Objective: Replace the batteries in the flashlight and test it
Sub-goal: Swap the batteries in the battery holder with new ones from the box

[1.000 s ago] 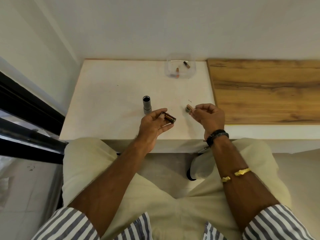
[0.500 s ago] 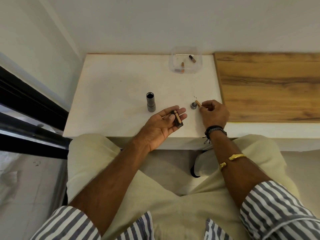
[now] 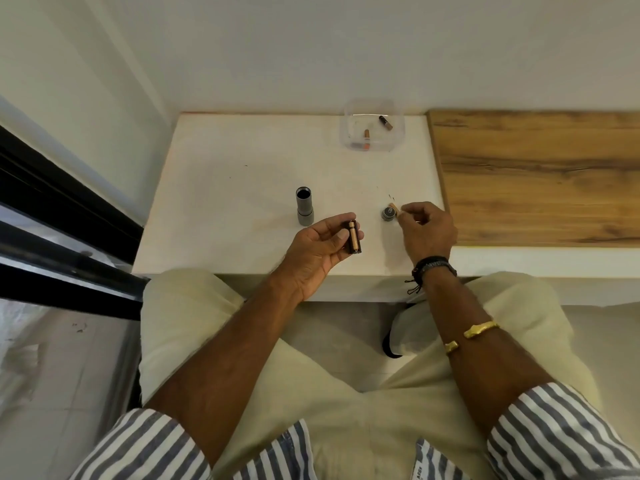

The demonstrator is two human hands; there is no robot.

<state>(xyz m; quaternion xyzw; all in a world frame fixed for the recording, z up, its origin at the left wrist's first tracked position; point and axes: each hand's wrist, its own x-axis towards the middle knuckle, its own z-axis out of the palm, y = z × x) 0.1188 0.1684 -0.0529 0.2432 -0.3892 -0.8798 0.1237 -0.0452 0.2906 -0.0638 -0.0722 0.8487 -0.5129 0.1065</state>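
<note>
Sits at a white table (image 3: 225,174), both forearms reaching over its near edge. Holds a dark battery carrier (image 3: 354,237) in the left hand (image 3: 318,251), palm turned up: thumb laid along one side, fingers curled under and round the other, gripping it. Has its long axis running away from the body, almost straight toward the far wall, one copper-coloured cell lying exposed along the top. Pinches a single battery (image 3: 393,206) in the right hand (image 3: 427,226) between thumb and forefinger, other fingers curled in. Points its free end slantwise, away and to the left, just over the small round end cap (image 3: 388,213) lying flat on the table. Cannot tell whether battery and cap touch. Just beyond the left hand, the grey flashlight body (image 3: 304,207): upright, long axis vertical, open dark mouth facing up, wider end down on the table. At the far edge, a clear plastic tub (image 3: 346,133) with two spare batteries (image 3: 367,135) lying inside, apart from each other. On the right, against the table, a wood-grain board (image 3: 536,174).
</note>
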